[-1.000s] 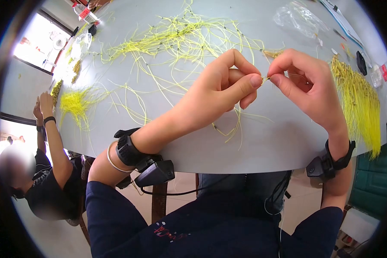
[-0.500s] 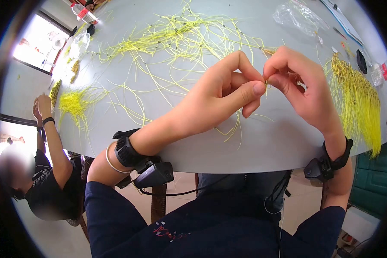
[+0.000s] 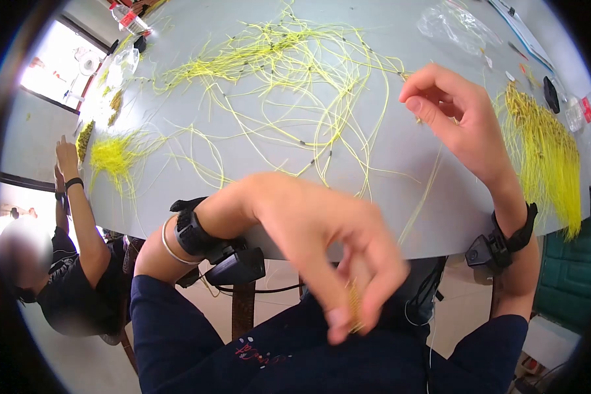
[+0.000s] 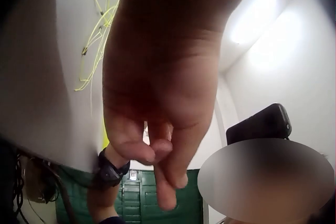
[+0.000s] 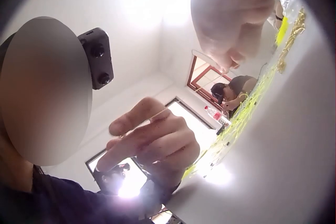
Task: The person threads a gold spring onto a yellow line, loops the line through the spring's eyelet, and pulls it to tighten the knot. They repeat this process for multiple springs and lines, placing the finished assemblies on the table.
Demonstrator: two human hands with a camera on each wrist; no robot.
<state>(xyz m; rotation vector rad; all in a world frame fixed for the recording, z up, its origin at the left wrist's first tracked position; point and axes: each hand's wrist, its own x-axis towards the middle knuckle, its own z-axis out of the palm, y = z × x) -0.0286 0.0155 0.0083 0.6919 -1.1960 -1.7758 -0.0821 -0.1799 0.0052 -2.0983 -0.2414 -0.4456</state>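
Supporting everything across the middle of the head view with the pale surface. Spreading from eleven towards one o'clock with the yellow string tangle, loosely looping down towards six. Lying at three o'clock with the fringed yellow bundle, gathering gold-coloured ends at the top and fanning downwards. Reaching down at five o'clock, beyond the near edge and above the lap, with the left hand, gripping a small piece between thumb and fingers. Hovering at two o'clock with the right hand, curling fingers apparently round pale strands, with contact partly hidden by the fingers. Sitting at nine o'clock with the smaller yellow clump. Trailing those pale strands from the right hand down towards seven. Showing the gold-coloured piece between the left fingertips, too blurred for identifying.

Judging by the parted hands, seemingly handling fine strands and small pieces separately, without joining anything at this instant. Calling next for steady, light pinching, close aligning of fingertips, and separating of single strands without snagging the loose loops.
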